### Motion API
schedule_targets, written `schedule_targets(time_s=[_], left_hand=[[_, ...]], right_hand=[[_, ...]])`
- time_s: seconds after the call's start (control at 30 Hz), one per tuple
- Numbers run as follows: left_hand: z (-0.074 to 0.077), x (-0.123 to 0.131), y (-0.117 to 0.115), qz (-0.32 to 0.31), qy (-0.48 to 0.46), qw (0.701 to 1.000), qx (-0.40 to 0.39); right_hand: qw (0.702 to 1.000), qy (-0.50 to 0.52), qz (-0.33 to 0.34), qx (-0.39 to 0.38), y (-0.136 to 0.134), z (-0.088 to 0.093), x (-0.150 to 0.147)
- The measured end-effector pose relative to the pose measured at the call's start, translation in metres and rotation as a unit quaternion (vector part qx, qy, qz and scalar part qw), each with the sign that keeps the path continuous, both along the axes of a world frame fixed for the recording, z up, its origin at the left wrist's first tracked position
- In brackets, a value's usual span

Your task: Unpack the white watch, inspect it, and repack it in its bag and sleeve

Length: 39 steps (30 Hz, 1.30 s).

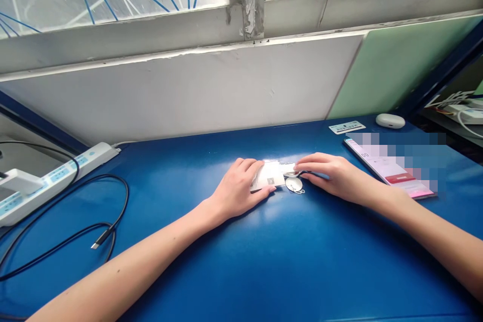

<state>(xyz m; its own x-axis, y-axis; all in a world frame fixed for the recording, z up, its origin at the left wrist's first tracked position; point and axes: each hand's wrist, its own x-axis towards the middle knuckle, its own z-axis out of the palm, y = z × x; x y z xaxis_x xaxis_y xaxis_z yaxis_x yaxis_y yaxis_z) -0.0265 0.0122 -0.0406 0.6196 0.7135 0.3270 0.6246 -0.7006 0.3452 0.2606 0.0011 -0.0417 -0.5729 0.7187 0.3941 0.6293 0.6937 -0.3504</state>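
My left hand [241,186] is closed around a flat white packet [272,173] with a dark printed square code, its thumb along the near edge. At the packet's right end, a thin white piece [288,168] sticks out. My right hand [327,173] pinches the outer end of this piece between thumb and fingers. Just below it, a round whitish disc [294,184] with a short chain [299,191] lies on the blue table [241,261]. Whether the white piece sits inside the packet or under it, I cannot tell.
On the right lie a phone [392,168] with its screen lit, partly pixelated, a printed card [347,127] and a white earbud case [390,121]. A white power strip [60,176] and a looping black cable [126,196] occupy the left. A pale panel [188,95] stands behind.
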Motion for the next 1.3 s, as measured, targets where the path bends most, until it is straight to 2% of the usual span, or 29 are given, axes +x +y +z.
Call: schedule_targets(time_s=[0.2, 0.43, 0.67, 0.8, 1.03, 1.13, 1.3], left_hand=[[0.001, 0.001, -0.001, 0.004, 0.015, 1.000, 0.004], [0.001, 0.001, 0.000, 0.000, 0.013, 1.000, 0.001], [0.001, 0.000, 0.001, -0.016, 0.009, 1.000, -0.001], [0.002, 0.000, 0.001, -0.019, 0.017, 1.000, -0.006], [0.004, 0.000, 0.002, -0.045, 0.110, 0.992, -0.030], [0.006, 0.000, 0.003, -0.042, 0.145, 0.987, -0.056], [0.009, 0.001, 0.002, -0.042, 0.168, 0.982, -0.078]], right_hand=[[1.000, -0.018, 0.008, 0.006, -0.011, 0.001, -0.018], [0.998, -0.037, -0.036, 0.043, -0.007, 0.001, -0.008], [0.999, -0.027, 0.035, -0.021, -0.021, -0.002, -0.028], [0.998, -0.026, 0.014, -0.059, -0.027, -0.006, -0.033], [0.997, -0.048, 0.004, -0.064, -0.020, -0.013, -0.023], [0.998, -0.036, 0.001, -0.060, -0.020, -0.013, -0.026], [0.998, 0.012, -0.042, -0.046, -0.019, -0.011, -0.033]])
